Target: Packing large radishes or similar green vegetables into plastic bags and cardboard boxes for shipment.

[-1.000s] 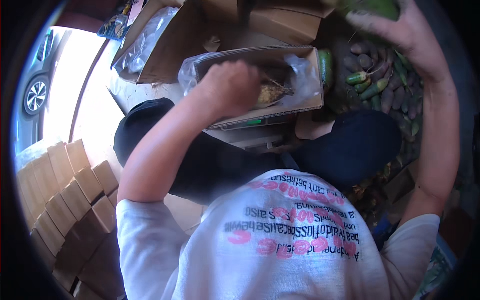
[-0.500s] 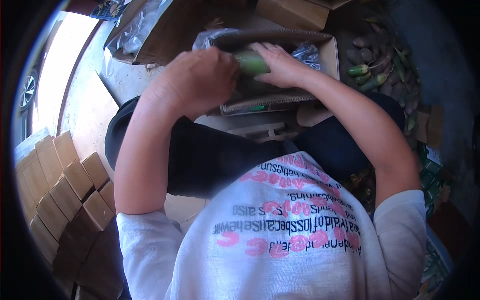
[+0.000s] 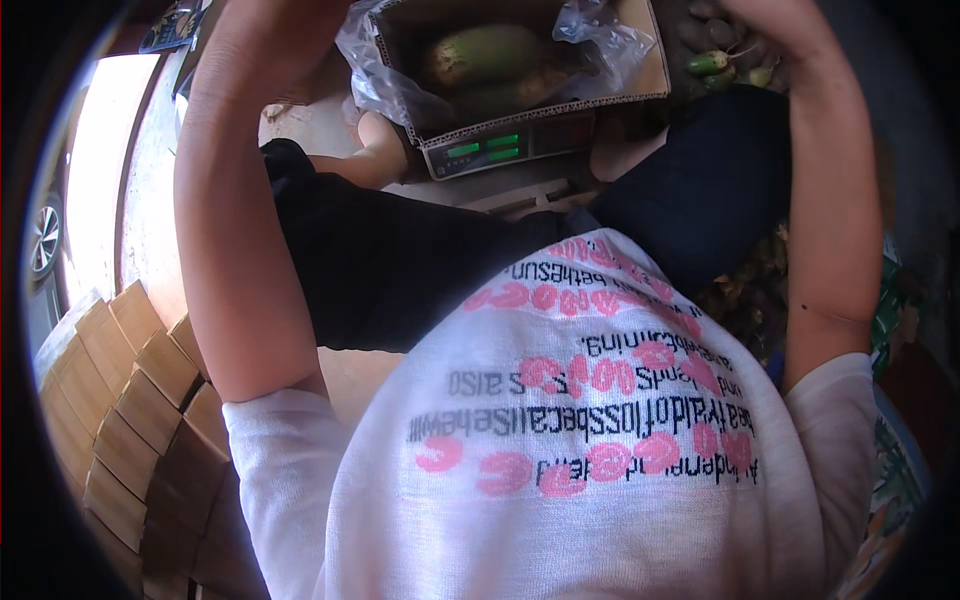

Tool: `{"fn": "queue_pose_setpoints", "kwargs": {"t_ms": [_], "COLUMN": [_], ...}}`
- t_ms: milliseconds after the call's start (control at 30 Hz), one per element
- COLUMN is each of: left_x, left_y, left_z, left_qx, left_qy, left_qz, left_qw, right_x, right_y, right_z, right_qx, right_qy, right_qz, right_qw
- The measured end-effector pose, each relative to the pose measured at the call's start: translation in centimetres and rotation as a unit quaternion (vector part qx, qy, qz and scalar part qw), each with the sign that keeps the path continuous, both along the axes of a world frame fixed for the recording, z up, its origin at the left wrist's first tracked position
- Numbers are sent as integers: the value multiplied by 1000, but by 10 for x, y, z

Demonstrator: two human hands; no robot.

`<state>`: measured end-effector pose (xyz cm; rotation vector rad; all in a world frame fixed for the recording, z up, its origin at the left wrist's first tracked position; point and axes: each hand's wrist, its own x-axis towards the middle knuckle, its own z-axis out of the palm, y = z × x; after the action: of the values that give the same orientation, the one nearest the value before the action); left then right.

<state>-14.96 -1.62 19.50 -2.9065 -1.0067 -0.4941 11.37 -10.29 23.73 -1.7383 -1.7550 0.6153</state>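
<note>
A large green radish [image 3: 485, 54] lies inside an open cardboard box [image 3: 530, 109], with another pale green one [image 3: 505, 95] partly under it. Clear plastic [image 3: 610, 45] lines the box and spills over its left rim. The box rests on a scale [image 3: 485, 150] with a lit green display. My left hand [image 3: 285, 30] is up at the top edge, left of the box, only its back and wrist showing. On the other side, my right hand [image 3: 755, 8] is cut off by the top edge, near a heap of radishes. The fingers of both hands are out of sight.
Small green radishes [image 3: 708, 64] and dark roots [image 3: 692, 35] are heaped right of the box. Folded brown cartons [image 3: 130, 395] stand in rows at lower left. My crossed legs [image 3: 400, 270] lie between me and the scale. A car wheel [image 3: 45, 238] shows beyond the doorway.
Both hands have left the large radish, which now lies in the box. My left hand moved up and left, my right up and right. The view has tilted, showing more of the scale.
</note>
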Motion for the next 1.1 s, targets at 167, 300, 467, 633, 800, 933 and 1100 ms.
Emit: {"fn": "queue_pose_setpoints", "kwargs": {"t_ms": [167,300,467,633,800,933,1100], "left_x": [-31,-36,-10,-13,-12,-1,-7], "left_y": [31,70,59,98,86,82,99], "left_z": [-13,-46,-21,-35,-30,-46,-39], "left_qx": [159,101,-327,-470,-448,-259,-204], "left_qy": [118,47,-173,-227,-244,-232,-134], "left_qz": [-48,-5,22,27,28,-29,-91], "left_qw": [979,994,929,853,860,937,965], "right_x": [10,8,13,5,-47,-66,-84], "right_y": [-14,-26,-27,-21,21,31,34], "right_z": [10,24,18,4,-94,-172,-214], "right_qx": [59,42,63,26,-178,-231,-163], "right_qy": [-14,-19,-35,-8,-149,-262,-250], "right_qz": [12,12,16,46,204,147,70], "right_qw": [998,999,997,999,951,925,952]}}
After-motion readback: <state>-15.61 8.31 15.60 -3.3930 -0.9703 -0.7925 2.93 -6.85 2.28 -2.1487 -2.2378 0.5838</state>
